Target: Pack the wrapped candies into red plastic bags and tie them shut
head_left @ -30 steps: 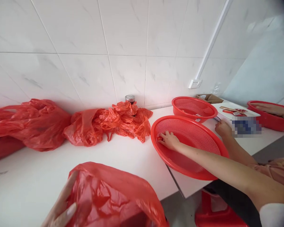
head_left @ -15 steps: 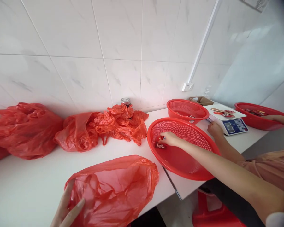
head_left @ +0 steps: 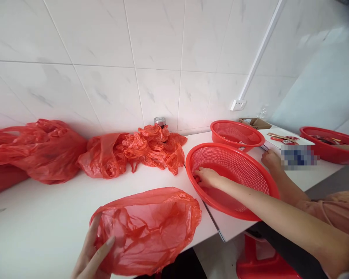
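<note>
At the bottom left, my left hand [head_left: 94, 248] grips the rim of a red plastic bag [head_left: 151, 228], which lies on its side with its mouth open. Inside a big red perforated basket [head_left: 232, 205] is my right hand [head_left: 208, 177], its fingers closed on small red pieces [head_left: 197, 179] at the basket's left wall. The fingers partly hide these pieces, so their shape and number are unclear.
Red bags [head_left: 46, 155] and crumpled red plastic [head_left: 154, 149] line the wall, with a metal-lidded jar [head_left: 159, 121]. A person's hand [head_left: 270, 159] is beside the scale [head_left: 299, 157]. A smaller basket [head_left: 235, 133] stands behind; another [head_left: 325, 149] is far right. A red stool [head_left: 261, 265] stands below.
The view has shifted slightly, moving the scene rightwards. My right hand has lowered over the small pieces in the basket. My left hand still grips the bag.
</note>
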`<state>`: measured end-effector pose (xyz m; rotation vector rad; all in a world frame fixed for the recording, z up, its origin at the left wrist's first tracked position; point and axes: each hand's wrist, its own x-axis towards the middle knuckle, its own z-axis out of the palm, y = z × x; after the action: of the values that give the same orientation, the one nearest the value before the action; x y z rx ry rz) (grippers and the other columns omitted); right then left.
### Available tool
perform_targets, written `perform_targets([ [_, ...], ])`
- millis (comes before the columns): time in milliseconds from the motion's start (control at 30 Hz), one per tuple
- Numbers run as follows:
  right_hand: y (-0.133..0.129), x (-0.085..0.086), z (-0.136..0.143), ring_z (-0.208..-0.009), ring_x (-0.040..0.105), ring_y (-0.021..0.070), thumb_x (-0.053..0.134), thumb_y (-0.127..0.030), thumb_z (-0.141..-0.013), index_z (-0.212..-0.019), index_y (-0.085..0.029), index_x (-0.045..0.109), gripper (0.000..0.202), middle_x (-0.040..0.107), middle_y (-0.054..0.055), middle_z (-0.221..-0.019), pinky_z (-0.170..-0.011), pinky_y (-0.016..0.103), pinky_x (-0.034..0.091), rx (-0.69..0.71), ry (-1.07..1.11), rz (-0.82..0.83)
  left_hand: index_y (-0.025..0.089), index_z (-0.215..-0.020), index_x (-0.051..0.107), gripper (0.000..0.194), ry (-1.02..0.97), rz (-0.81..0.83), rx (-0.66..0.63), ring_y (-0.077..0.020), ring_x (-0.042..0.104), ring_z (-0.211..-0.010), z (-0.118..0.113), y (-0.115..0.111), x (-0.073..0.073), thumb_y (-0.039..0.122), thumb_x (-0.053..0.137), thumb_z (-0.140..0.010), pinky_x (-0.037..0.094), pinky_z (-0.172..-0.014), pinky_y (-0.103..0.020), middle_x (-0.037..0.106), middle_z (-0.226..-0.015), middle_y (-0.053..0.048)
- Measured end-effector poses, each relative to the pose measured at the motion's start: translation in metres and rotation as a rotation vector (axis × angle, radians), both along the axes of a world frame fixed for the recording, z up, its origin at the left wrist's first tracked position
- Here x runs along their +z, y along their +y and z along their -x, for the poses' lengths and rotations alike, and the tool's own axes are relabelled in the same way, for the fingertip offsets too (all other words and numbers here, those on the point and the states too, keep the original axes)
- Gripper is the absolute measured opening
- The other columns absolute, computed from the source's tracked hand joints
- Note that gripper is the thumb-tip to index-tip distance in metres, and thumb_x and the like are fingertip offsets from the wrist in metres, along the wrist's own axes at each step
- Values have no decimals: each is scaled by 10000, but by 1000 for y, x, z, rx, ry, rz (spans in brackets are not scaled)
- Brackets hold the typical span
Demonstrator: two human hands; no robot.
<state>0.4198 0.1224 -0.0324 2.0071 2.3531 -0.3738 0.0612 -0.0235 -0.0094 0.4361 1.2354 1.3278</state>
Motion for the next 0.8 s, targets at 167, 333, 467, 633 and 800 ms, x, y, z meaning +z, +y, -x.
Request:
perform_targets([
  [167, 7, 6, -6, -793, 620, 172, 670, -169, -724, -788, -211, 650, 79, 676, 31, -835, -649, 242, 396, -20, 26, -27, 465, -1334, 482, 776, 6, -55, -2, -271, 501, -1267, -7, -4, 8, 348, 806, -638, 550, -827, -218, 528, -1413, 46],
  [333, 0, 58, -8, -733, 578, 138, 588, -261, -806, -829, -191, 578, 75, 642, 22, -830, -618, 228, 382, -84, 133, -152, 469, -1345, 465, 818, 4, -32, 5, -269, 599, -1154, -4, -3, 2, 341, 819, -619, 573, -771, -233, 546, -1395, 20],
  [467, -42, 111, 38, -690, 554, 99, 582, -428, -832, -932, -193, 541, 258, 588, -13, -839, -615, 209, 419, 98, 681, -36, 498, -1337, 459, 752, -23, -28, -19, -252, 526, -1245, -7, -1, -2, 359, 782, -672, 562, -801, -220, 516, -1422, 68],
  [633, -76, 87, 125, -752, 577, 119, 698, -354, -734, -957, -211, 611, 279, 643, -9, -894, -655, 214, 430, 431, 674, 280, 471, -1354, 454, 757, -38, -73, -56, -269, 453, -1310, -22, 1, 0, 320, 773, -684, 555, -846, -247, 492, -1444, 58],
  [800, -53, 41, 150, -977, 609, 220, 544, -329, -866, -1015, -204, 665, 229, 666, 81, -1094, -835, 323, 450, 512, 367, 166, 473, -1384, 407, 810, -69, -50, -63, -275, 476, -1291, -21, 0, 3, 288, 776, -687, 562, -805, -222, 490, -1446, 26],
])
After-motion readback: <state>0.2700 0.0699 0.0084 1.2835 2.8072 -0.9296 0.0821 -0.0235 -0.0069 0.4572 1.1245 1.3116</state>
